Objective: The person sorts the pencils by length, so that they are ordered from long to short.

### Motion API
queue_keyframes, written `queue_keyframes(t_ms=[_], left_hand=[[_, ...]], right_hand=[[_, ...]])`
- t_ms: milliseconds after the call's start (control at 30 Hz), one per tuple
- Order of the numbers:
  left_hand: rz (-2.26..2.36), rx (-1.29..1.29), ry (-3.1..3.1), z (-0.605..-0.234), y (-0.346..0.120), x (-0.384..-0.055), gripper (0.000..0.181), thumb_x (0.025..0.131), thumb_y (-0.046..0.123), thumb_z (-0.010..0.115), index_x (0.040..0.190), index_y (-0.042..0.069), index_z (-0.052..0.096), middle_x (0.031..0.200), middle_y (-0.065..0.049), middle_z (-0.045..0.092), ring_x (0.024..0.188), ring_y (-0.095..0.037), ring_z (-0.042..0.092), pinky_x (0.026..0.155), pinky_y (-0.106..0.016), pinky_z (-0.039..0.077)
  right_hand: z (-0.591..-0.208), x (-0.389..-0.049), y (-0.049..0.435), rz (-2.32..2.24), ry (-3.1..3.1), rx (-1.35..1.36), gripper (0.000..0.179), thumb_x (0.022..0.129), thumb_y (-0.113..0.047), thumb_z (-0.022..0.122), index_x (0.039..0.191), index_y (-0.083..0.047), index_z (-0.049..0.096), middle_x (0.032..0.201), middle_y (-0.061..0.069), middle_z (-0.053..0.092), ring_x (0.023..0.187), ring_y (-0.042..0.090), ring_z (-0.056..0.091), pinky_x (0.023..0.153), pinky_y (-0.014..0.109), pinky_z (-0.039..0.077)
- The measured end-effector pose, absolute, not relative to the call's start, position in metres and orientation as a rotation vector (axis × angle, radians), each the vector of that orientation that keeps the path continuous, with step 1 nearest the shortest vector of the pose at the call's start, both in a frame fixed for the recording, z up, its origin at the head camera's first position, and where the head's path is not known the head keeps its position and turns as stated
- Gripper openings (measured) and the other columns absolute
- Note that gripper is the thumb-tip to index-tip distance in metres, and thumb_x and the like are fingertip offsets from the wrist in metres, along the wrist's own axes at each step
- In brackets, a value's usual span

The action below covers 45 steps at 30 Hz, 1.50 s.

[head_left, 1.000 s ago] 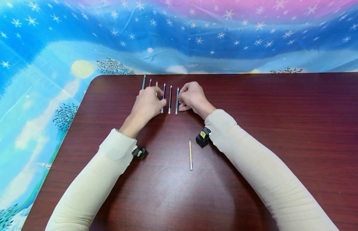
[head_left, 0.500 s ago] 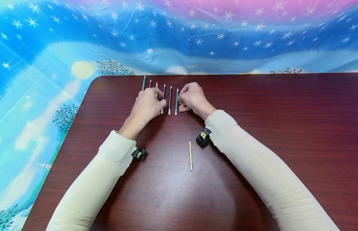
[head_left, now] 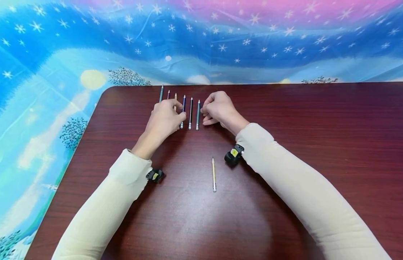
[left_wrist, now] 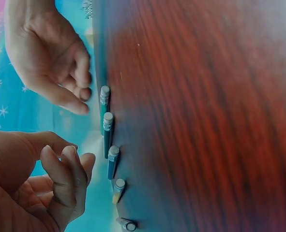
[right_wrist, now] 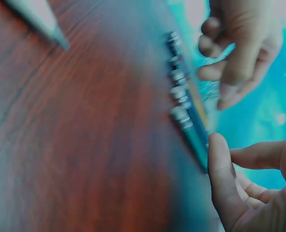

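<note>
Several pencils lie side by side near the table's back edge in the head view, points away. At the row's right end is a teal pencil [head_left: 198,116], then a black pencil [head_left: 190,116] and a dark blue pencil [head_left: 183,104]. My left hand [head_left: 164,117] hovers over the left part, fingers loosely bent and holding nothing, covering parts of a light wood-coloured pencil [head_left: 175,96], a dark red pencil [head_left: 168,94] and another teal pencil [head_left: 161,94]. Just right of the row, my right hand [head_left: 221,110] has its fingertips close beside the right-end teal pencil, pinching nothing.
A yellow-striped pencil [head_left: 214,177] lies alone nearer the front of the dark red-brown table [head_left: 318,144]. Behind and left of the table hangs a blue and pink snowflake cloth [head_left: 247,39]. Each wrist carries a small black camera [head_left: 234,154].
My right forearm and wrist have shifted slightly to the right, with the fingertips drawing a little away from the teal pencil. The left hand and the pencils look much the same.
</note>
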State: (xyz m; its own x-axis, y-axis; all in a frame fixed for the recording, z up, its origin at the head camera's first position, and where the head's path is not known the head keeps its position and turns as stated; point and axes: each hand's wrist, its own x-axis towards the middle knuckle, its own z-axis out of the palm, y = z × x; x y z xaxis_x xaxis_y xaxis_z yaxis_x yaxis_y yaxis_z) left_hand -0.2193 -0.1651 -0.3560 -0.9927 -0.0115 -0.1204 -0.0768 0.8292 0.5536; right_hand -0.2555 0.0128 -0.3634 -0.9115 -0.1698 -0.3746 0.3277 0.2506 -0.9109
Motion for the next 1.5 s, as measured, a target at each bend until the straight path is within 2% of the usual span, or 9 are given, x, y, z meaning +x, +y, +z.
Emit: queue_keyframes(t_ms=[200,400,533,633,767,933,1200,1333,1500], left_hand=[[0.955,-0.086,2.858,-0.351,-0.165,-0.208,0.029,0.100,0.020,0.059,0.127,0.012,0.069,0.071,-0.004,0.072,0.061,-0.016,0.068,0.072,-0.034,0.052],[1.102,-0.071,2.785,-0.352,-0.167,-0.187,0.024,0.103,0.020,0.061,0.123,0.009,0.069,0.086,-0.011,0.074,0.063,-0.019,0.071,0.066,-0.032,0.058],[1.223,-0.062,2.716,-0.357,-0.167,-0.171,0.021,0.103,0.018,0.063,0.120,0.007,0.071,0.088,-0.013,0.074,0.065,-0.022,0.073,0.061,-0.032,0.063],[1.290,-0.070,2.666,-0.360,-0.165,-0.159,0.019,0.102,0.017,0.065,0.117,0.006,0.072,0.088,-0.014,0.074,0.064,-0.020,0.073,0.062,-0.035,0.065],[1.384,-0.062,2.560,-0.363,-0.162,-0.143,0.017,0.102,0.015,0.065,0.114,0.005,0.072,0.092,-0.015,0.075,0.067,-0.018,0.074,0.066,-0.034,0.066],[1.476,-0.081,2.368,-0.369,-0.159,-0.125,0.019,0.101,0.012,0.065,0.117,0.003,0.071,0.101,-0.015,0.076,0.082,-0.019,0.075,0.074,-0.033,0.067],[1.585,-0.138,2.134,-0.375,-0.145,-0.097,0.029,0.095,0.007,0.070,0.123,0.000,0.069,0.110,-0.015,0.075,0.093,-0.017,0.075,0.082,-0.032,0.066],[1.582,-0.112,2.137,-0.375,-0.134,-0.083,0.033,0.094,0.006,0.074,0.125,-0.001,0.068,0.111,-0.014,0.073,0.087,-0.014,0.073,0.079,-0.031,0.066],[1.459,-0.089,2.295,-0.377,-0.123,-0.074,0.030,0.090,0.006,0.074,0.120,0.004,0.070,0.099,-0.006,0.073,0.074,-0.011,0.070,0.068,-0.026,0.062]], right_hand=[[-0.340,-0.236,0.040,-1.687,2.184,0.056,0.002,0.098,0.003,0.058,0.100,0.003,0.059,0.108,0.025,0.069,0.052,0.014,0.062,0.060,0.032,0.065],[-0.332,-0.212,0.078,-1.621,2.211,0.017,0.013,0.100,0.001,0.060,0.111,0.007,0.058,0.098,0.016,0.072,0.060,0.014,0.065,0.063,0.031,0.065],[-0.333,-0.194,0.104,-1.608,2.196,0.013,0.019,0.100,0.001,0.063,0.115,0.007,0.056,0.087,0.007,0.071,0.062,0.014,0.067,0.065,0.032,0.066],[-0.336,-0.179,0.123,-1.600,2.196,0.003,0.021,0.099,0.000,0.063,0.117,0.008,0.055,0.085,0.005,0.071,0.064,0.014,0.068,0.066,0.033,0.066],[-0.342,-0.160,0.146,-1.562,2.215,0.010,0.023,0.099,-0.001,0.063,0.118,0.009,0.055,0.090,0.007,0.074,0.067,0.015,0.070,0.069,0.035,0.067],[-0.350,-0.136,0.167,-1.531,2.212,0.026,0.028,0.098,-0.003,0.067,0.120,0.009,0.055,0.090,0.008,0.075,0.069,0.017,0.072,0.071,0.038,0.067],[-0.366,-0.101,0.203,-1.507,2.220,0.092,0.031,0.099,-0.008,0.069,0.122,0.008,0.056,0.089,0.001,0.075,0.071,0.017,0.071,0.069,0.036,0.067],[-0.372,-0.087,0.219,-1.491,2.251,0.134,0.029,0.099,-0.010,0.071,0.119,0.007,0.057,0.085,-0.003,0.072,0.070,0.015,0.069,0.067,0.035,0.067],[-0.379,-0.074,0.229,-1.482,2.261,0.148,0.021,0.098,-0.008,0.071,0.109,0.005,0.059,0.080,-0.004,0.068,0.068,0.012,0.067,0.064,0.033,0.066]])
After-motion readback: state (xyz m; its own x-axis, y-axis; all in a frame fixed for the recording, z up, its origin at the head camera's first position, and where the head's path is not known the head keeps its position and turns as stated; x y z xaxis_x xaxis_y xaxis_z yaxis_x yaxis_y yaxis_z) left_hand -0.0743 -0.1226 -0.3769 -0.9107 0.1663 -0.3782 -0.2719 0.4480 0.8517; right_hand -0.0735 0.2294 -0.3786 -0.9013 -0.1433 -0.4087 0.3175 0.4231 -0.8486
